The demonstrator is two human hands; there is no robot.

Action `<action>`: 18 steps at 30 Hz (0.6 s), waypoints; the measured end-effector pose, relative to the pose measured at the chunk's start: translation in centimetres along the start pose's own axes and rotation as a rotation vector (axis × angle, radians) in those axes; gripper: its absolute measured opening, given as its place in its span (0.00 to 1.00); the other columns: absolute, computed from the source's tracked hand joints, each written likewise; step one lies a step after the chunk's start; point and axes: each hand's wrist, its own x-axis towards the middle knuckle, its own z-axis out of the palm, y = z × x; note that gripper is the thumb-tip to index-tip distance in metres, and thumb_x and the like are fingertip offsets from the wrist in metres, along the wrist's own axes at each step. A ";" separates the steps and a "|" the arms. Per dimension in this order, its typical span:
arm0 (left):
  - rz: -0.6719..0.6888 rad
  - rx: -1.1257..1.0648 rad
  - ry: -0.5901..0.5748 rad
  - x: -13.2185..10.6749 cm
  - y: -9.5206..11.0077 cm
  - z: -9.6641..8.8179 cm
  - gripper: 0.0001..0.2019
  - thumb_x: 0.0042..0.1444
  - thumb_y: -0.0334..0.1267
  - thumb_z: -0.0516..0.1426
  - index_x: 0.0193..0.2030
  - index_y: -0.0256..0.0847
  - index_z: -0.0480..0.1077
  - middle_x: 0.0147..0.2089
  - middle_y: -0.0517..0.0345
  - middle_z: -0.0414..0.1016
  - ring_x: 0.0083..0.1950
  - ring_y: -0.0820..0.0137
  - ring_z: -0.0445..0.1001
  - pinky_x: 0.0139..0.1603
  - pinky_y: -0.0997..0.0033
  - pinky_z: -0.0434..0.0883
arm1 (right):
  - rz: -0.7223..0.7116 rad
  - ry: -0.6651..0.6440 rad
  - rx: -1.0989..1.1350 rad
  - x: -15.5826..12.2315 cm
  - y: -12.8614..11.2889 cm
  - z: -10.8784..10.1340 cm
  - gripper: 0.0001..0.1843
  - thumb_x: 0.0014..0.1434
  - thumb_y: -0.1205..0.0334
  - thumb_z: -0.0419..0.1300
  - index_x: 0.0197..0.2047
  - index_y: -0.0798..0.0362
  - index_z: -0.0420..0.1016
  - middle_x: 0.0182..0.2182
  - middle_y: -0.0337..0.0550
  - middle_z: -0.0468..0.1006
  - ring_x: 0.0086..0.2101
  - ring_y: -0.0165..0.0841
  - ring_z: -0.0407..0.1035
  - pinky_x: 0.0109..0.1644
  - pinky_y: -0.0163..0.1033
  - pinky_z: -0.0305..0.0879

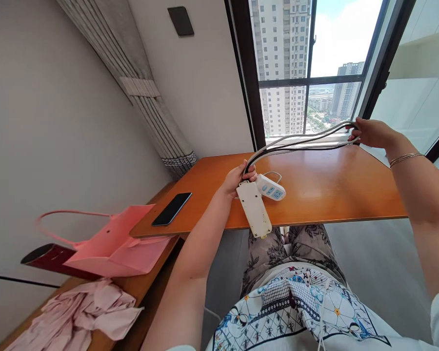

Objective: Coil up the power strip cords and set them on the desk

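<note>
Far left: pink cloth [80, 312] crumpled on a low wooden surface, bottom cut off by the frame. Dark red tube-like item [60, 257], one end behind the pink bag [113, 246]; can't make out what it is. Bag's contents hidden too.

Black phone [171, 208] lies flat near the left end of the desk [336, 190], screen dark.

Left hand [241, 178]: fingers closed around the cable bundle [300, 142] right at the top of the beige block [255, 209]. Block is tilted, lower end past the desk's front edge in view, over the lap. Plain face with small dots toward camera; other face hidden. Can't tell if it touches the desk.

White power strip [273, 188] on the desk just right of it, sockets up, left end partly covered by the block and hand. Its short visible cord loops behind; rest is hard to trace.

Bundle (white, grey, black runs) spans between the hands above the desk. Can't count strands reliably.

Right hand [373, 134]: narrow grip on the bundle's far bend, near the window [309, 80]. Cable ends not discernible there.
</note>
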 end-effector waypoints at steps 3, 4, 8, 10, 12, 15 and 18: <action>0.005 -0.149 0.122 -0.2 0.5 0.7 0.21 0.63 0.50 0.59 0.25 0.38 0.64 0.16 0.67 0.54 0.21 0.77 0.67 0.24 0.80 0.66 | -0.047 -0.060 -0.096 -0.9 2.6 1.5 0.21 0.67 0.44 0.51 0.28 0.48 0.63 0.20 0.36 0.60 0.26 0.33 0.62 0.42 0.44 0.67; 0.001 -0.197 0.162 -0.2 0.6 0.9 0.20 0.64 0.49 0.58 0.26 0.38 0.64 0.16 0.67 0.55 0.21 0.77 0.68 0.24 0.81 0.67 | -0.077 -0.047 -0.136 -1.4 3.4 2.2 0.22 0.67 0.44 0.50 0.27 0.49 0.62 0.21 0.38 0.62 0.26 0.32 0.62 0.43 0.44 0.67; -0.012 -0.370 0.302 0.0 0.9 1.4 0.20 0.70 0.44 0.51 0.27 0.37 0.64 0.14 0.69 0.53 0.18 0.81 0.64 0.23 0.85 0.65 | -0.359 -0.118 -0.635 -4.3 5.1 4.7 0.22 0.69 0.48 0.46 0.28 0.51 0.66 0.29 0.47 0.72 0.32 0.37 0.66 0.42 0.43 0.63; 0.003 -0.401 0.352 0.1 1.0 1.5 0.20 0.71 0.43 0.49 0.28 0.37 0.64 0.14 0.69 0.53 0.18 0.81 0.63 0.23 0.85 0.66 | -0.537 -0.176 -0.996 -5.8 5.0 5.7 0.21 0.70 0.52 0.44 0.32 0.52 0.69 0.30 0.50 0.74 0.33 0.38 0.67 0.41 0.43 0.62; 0.020 -0.386 0.374 0.3 1.1 1.6 0.18 0.70 0.43 0.51 0.28 0.37 0.65 0.14 0.70 0.54 0.18 0.81 0.63 0.24 0.85 0.66 | -0.637 -0.244 -1.257 -7.1 4.6 6.7 0.19 0.71 0.56 0.45 0.34 0.54 0.71 0.30 0.51 0.76 0.32 0.39 0.69 0.39 0.42 0.60; 0.046 -0.250 0.401 0.6 1.0 1.8 0.17 0.67 0.44 0.56 0.29 0.37 0.66 0.15 0.70 0.55 0.18 0.80 0.64 0.25 0.83 0.66 | -0.733 -0.408 -1.465 -8.5 3.3 8.3 0.17 0.71 0.59 0.48 0.35 0.54 0.72 0.28 0.50 0.77 0.32 0.38 0.71 0.35 0.40 0.56; 0.089 -0.029 0.399 0.9 0.5 2.6 0.19 0.63 0.48 0.60 0.28 0.37 0.67 0.15 0.69 0.55 0.19 0.79 0.64 0.24 0.81 0.65 | -0.837 -0.599 -1.521 -10.1 1.1 11.0 0.14 0.71 0.64 0.50 0.36 0.54 0.73 0.26 0.46 0.78 0.29 0.35 0.71 0.32 0.39 0.52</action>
